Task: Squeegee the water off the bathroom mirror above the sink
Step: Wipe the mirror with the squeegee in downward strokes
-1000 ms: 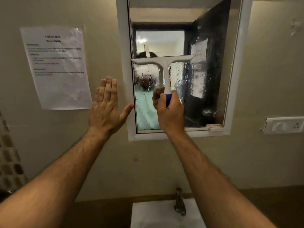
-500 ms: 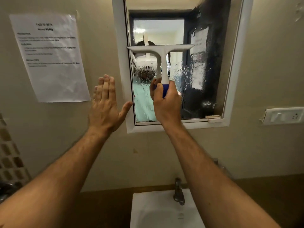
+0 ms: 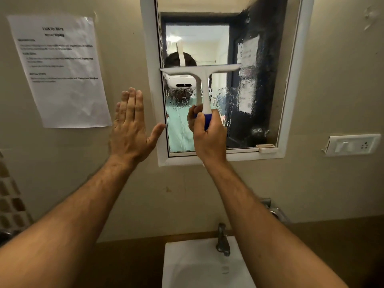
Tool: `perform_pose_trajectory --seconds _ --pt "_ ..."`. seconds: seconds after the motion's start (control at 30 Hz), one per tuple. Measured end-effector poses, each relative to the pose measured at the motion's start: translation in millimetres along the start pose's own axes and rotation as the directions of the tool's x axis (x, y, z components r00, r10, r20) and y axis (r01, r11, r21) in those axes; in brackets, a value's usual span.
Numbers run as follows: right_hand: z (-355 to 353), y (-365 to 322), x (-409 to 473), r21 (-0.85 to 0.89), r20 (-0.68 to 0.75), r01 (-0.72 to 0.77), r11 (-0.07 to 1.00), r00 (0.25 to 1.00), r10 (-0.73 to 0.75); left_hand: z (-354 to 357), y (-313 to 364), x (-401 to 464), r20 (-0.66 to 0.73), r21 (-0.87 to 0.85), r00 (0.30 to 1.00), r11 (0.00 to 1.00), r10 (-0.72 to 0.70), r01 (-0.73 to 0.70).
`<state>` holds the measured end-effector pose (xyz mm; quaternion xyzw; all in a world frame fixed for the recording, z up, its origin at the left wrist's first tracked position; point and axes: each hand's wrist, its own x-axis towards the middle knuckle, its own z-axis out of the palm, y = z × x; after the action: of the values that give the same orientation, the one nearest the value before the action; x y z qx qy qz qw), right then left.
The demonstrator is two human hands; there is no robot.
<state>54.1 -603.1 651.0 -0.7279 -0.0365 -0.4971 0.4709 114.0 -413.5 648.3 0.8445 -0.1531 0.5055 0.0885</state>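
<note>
Squeegee lower on mirror (wet).

A small bathroom, seen facing the wall above the basin.

A white-framed mirror, wet with water streaks, hangs on a beige painted wall over a white sink with a metal tap. A printed paper notice is stuck to the wall, a switch-and-socket plate sits at the right, and brown mosaic tiles edge the left.

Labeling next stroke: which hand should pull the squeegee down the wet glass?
Right. The right hand already grips the squeegee on the mirror; the left hand lies flat on the wall.
</note>
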Motion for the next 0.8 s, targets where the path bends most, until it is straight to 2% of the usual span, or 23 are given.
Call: perform_pose_trajectory --seconds 0.1,0.27,0.43,0.63,0.8 --pt "3.6 -0.1 2.1 -0.011 -0.006 -0.002 1.000 1.000 0.002 1.0 1.2 -1.6 0.007 0.006 1.000 1.000 -0.010 0.010" --pt "7.3 27.0 -23.6 0.025 0.084 -0.078 0.997 0.994 0.076 0.7 1.6 -7.3 0.027 0.014 1.000 1.000 0.008 -0.009" --pt "6.3 33.1 -42.8 0.078 0.064 -0.060 0.995 0.996 0.055 0.2 0.0 -11.3 0.039 0.015 0.999 1.000 0.011 -0.011" --pt "9.4 10.3 -4.3 0.080 -0.001 -0.030 0.996 1.000 0.030 -0.2 -2.3 -12.8 0.034 -0.001 0.999 1.000 -0.006 0.006" --pt "10.7 37.5 -30.8 0.085 0.047 -0.059 0.995 0.997 0.056 1.1 -4.0 -14.6 0.024 -0.008 1.000 1.000 -0.001 0.001"
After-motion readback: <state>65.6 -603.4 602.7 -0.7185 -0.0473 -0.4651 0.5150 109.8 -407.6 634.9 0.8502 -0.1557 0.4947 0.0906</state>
